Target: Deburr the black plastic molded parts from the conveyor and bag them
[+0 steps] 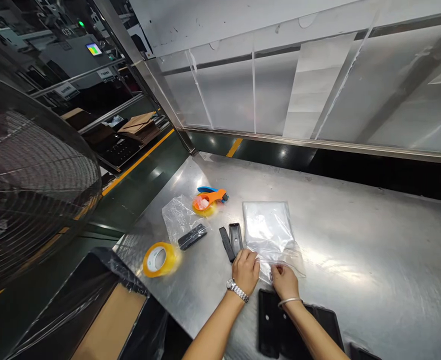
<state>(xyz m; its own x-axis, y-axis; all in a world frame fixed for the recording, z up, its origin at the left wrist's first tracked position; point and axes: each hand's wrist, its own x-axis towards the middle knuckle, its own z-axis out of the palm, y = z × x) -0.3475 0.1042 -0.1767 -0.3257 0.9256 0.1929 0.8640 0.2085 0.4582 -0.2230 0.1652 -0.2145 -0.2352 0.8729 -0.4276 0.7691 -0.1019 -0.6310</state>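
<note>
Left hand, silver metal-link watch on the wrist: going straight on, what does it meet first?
The flat, clear plastic bag: its near edge appears right at the fingertips of the left hand, though actual contact is hard to judge. Beyond it lies the silvery metal table.

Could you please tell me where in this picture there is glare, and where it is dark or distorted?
Head view: glare whitens the clear plastic and streaks the table; head view: the upper-left background is dim; head view: the fan seems stretched at the left edge.
</note>
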